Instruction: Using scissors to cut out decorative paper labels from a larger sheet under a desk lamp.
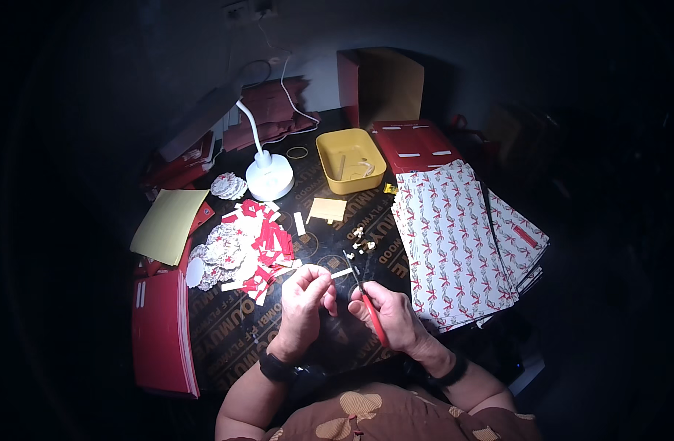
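Note:
My left hand (306,303) pinches one end of a narrow pale strip (342,273) between thumb and fingers. Red-handled scissors (374,317) are in my right hand (389,317), their blades at the strip's far end. Small pale cut bits (359,232) lie scattered on the dark plywood tabletop just beyond the blades. To the left of them is a yellowish card piece (328,209), with a short white strip (299,223) beside it. A heap of red and white strips (273,242) spreads beyond my left hand, against scalloped paper rounds with a red pattern (226,245).
A white desk lamp (270,177) and a yellow plastic tub (350,187) stand at the back. Patterned paper sheets (452,248) are stacked at the right. Red folders (160,331) and a yellow sheet (169,226) lie left; an open cardboard box (392,82) stands behind.

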Demonstrator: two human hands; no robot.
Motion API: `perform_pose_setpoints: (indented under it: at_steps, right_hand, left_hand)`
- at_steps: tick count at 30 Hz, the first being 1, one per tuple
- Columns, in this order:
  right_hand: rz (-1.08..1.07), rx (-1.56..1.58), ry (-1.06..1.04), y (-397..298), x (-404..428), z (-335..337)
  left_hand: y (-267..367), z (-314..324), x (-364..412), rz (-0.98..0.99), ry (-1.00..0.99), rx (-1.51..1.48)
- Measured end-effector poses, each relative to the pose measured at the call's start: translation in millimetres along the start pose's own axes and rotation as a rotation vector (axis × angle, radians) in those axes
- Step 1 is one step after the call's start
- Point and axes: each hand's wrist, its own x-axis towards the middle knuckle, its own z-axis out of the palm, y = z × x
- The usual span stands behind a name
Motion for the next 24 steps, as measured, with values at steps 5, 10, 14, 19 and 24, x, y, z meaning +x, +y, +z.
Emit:
perform_pose_setpoints:
  at_steps: [5, 10, 14, 19, 24]
  right_hand:
    - [-0.045, -0.020, 0.005, 3.6, 1.3, 2.9]
    - [-0.042, -0.014, -0.033, 6.7, 1.0, 3.2]
    - [-0.059, 0.002, -0.015, 7.4, 2.3, 3.5]
    - [-0.047, 0.032, -0.034, 7.8, 1.6, 2.0]
    - [-0.049, 0.064, -0.059, 8.0, 2.8, 3.1]
  left_hand:
    - [1.8, -1.2, 1.8, -0.003, -0.007, 0.049]
    - [1.2, -3.5, 3.3, 0.001, -0.001, 0.062]
    - [0.7, -1.0, 3.6, -0.031, 0.026, 0.013]
    - [1.7, -0.7, 4.9, -0.019, -0.023, 0.016]
    - [-1.7, -3.0, 5.8, -0.043, 0.007, 0.030]
